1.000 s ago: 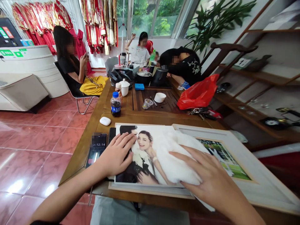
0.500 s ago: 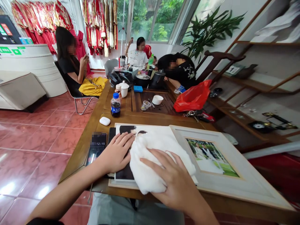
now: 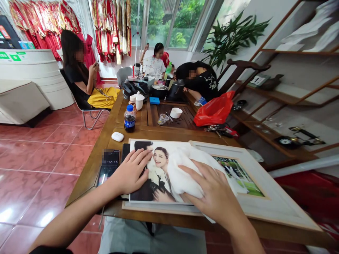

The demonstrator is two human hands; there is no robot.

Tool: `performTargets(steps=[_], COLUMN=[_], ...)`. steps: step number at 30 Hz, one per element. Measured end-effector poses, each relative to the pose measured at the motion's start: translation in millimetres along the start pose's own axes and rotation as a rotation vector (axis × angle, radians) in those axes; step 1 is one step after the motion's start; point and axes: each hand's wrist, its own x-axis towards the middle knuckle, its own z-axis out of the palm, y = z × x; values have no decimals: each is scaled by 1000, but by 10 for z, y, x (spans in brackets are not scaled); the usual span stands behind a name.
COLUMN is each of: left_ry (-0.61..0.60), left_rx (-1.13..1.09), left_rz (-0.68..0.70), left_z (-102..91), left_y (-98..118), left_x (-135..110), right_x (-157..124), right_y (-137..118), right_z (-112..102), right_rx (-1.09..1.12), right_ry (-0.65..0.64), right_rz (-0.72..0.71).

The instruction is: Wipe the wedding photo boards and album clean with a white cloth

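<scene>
A large photo print (image 3: pixel 164 180) of a couple lies face up near the table's front edge, on top of a pale wooden frame. My left hand (image 3: pixel 135 169) rests flat on the print's left side, fingers stretched out. Under my right hand (image 3: pixel 214 190) is a bunched white cloth (image 3: pixel 185 173), gripped and pressed onto the right part of the print. The cloth trails to the right and hides that side of the print. Right of it, a matted frame (image 3: pixel 283 201) holds a smaller outdoor photo (image 3: pixel 246 181), partly covered by the cloth.
Left of the print lie a phone (image 3: pixel 109 164) and a white earbud case (image 3: pixel 117 136). Beyond stand a dark drink bottle (image 3: pixel 129 119), a white bowl (image 3: pixel 176 113), a red plastic bag (image 3: pixel 214 110) and keys (image 3: pixel 213 128). Three people sit around the table; shelves (image 3: pixel 286 98) line the right.
My right hand has slid the white cloth to the right across the print, uncovering the faces and flowers. My left hand stays in place. The view has shifted slightly.
</scene>
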Motion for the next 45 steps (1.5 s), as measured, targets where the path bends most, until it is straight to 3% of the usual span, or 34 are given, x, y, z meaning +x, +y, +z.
performTargets(steps=[11, 14, 22, 26, 30, 34, 38, 42, 45], left_ry=[-5, 1, -19, -19, 24, 29, 8, 10, 13], left_rx=[-8, -17, -23, -20, -40, -45, -59, -64, -56], left_rz=[-3, 1, 8, 2, 16, 15, 8, 9, 8], left_z=[-16, -8, -15, -10, 14, 22, 3, -4, 6], left_y=[9, -4, -5, -4, -20, -31, -21, -6, -5], left_x=[5, 5, 8, 5, 0, -1, 4, 8, 4], right_x=[291, 298, 244, 221, 197, 218, 238, 181, 89], right_y=[-365, -296, 99, 27, -198, -292, -149, 51, 115], right_z=[0, 25, 118, 91, 27, -3, 25, 67, 68], right_rx=[109, 119, 9, -13, 41, 129, 121, 19, -31], right_ry=[-62, -66, 24, 46, -12, -57, -65, 15, 72], right_rz=[-142, -140, 55, -30, -190, -263, -196, -76, -73])
